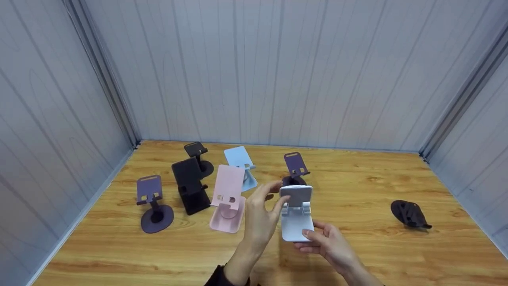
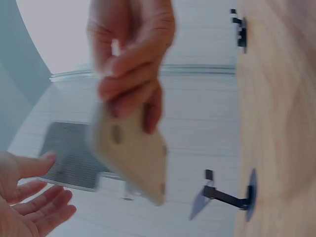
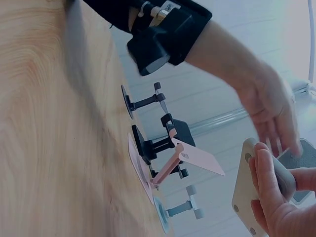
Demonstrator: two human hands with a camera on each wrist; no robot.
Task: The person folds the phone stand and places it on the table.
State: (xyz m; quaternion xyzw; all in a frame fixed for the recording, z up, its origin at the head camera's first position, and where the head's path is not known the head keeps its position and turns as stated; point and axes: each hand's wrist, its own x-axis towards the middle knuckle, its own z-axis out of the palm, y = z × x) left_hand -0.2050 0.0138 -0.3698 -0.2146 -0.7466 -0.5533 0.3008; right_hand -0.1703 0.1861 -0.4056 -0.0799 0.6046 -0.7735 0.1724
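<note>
A white folding phone stand (image 1: 294, 226) with a grey pad on its upper plate is held up above the table. My right hand (image 1: 333, 247) grips its base by the lower right corner, thumb on top and fingers beneath. My left hand (image 1: 258, 218) is at the upper plate's left edge, thumb and fingers spread apart. In the left wrist view the left thumb overlaps the grey pad (image 2: 74, 153); whether it touches cannot be told. The right wrist view shows the underside of the base (image 3: 244, 197) with small round feet.
To the left stand a purple phone stand (image 1: 150, 188), a large black one (image 1: 188, 176), a smaller black one (image 1: 195, 149), a pink one (image 1: 229, 182) and a light blue one (image 1: 238, 156). Behind my hands is a dark purple stand (image 1: 295, 163). A folded black stand (image 1: 409, 214) lies right.
</note>
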